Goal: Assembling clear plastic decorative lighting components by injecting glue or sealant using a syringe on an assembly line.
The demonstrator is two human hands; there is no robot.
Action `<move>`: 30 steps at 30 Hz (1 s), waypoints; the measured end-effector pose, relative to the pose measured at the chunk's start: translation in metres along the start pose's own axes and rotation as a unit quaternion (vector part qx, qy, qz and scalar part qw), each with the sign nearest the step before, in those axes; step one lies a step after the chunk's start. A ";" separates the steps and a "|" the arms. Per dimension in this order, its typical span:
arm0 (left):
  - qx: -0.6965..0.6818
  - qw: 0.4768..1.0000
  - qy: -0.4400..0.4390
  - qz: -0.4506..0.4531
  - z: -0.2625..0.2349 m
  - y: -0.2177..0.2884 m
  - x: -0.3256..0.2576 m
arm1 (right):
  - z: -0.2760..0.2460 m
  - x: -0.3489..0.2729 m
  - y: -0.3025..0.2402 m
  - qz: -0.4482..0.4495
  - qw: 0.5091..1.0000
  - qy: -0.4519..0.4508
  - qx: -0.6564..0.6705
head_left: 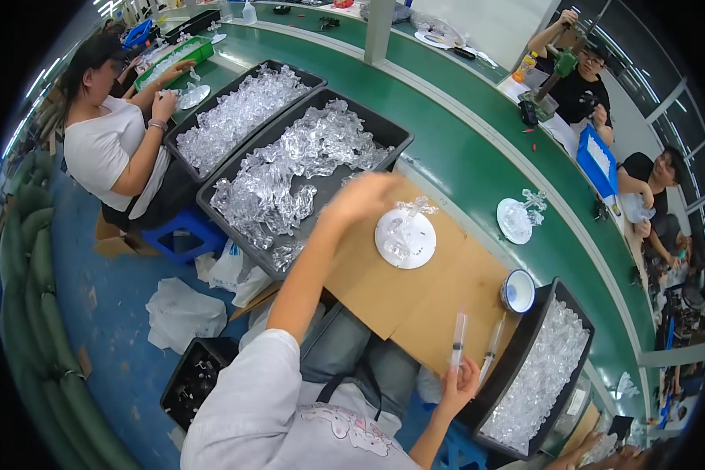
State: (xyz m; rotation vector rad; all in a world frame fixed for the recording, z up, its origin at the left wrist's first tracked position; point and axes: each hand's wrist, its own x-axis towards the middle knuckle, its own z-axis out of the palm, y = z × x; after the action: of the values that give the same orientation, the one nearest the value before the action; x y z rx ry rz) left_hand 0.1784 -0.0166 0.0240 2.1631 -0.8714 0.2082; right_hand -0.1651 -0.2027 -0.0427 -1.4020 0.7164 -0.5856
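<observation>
My right hand (462, 381) is closed around the lower end of a clear syringe (459, 337), whose thin tip points away from me. Beside it on the cardboard sheet (384, 301) lies a second syringe (491, 350). Smeared by motion, my left hand (364, 197) is over the cardboard's far left edge, next to a large black tray (406, 139) with clear plastic parts. Its fingers are too blurred to read. Just right of that hand, a round white disc (425, 249) carries a clear branched plastic piece (399, 235).
A white-and-blue bowl (518, 291) stands near a black bin (586, 317) of clear pieces at right. Another white disc (515, 223) with a clear piece sits on the green belt (462, 184). A co-worker (113, 145) sits at left beside a second black tray (317, 78); others work across.
</observation>
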 end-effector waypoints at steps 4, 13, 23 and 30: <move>0.307 0.935 -0.047 -0.170 -0.056 -0.031 0.034 | 0.007 0.013 0.012 -0.102 0.985 0.021 -0.141; 0.346 0.922 -0.061 -0.161 -0.042 -0.152 0.012 | 0.013 0.040 0.004 -0.218 0.908 0.064 -0.352; -0.187 0.982 0.009 -0.020 -0.021 0.090 -0.065 | 0.095 0.056 -0.072 -0.013 0.953 -0.303 0.013; -0.178 0.970 0.125 -0.106 0.053 0.061 -0.098 | 0.143 0.162 -0.049 -0.022 0.934 -0.317 -0.160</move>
State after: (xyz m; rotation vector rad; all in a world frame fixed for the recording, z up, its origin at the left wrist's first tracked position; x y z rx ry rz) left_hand 0.0585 -0.0326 -0.0149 1.8281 -0.4864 0.1947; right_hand 0.0516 -0.2324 -0.0068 -1.7866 0.2596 -0.0209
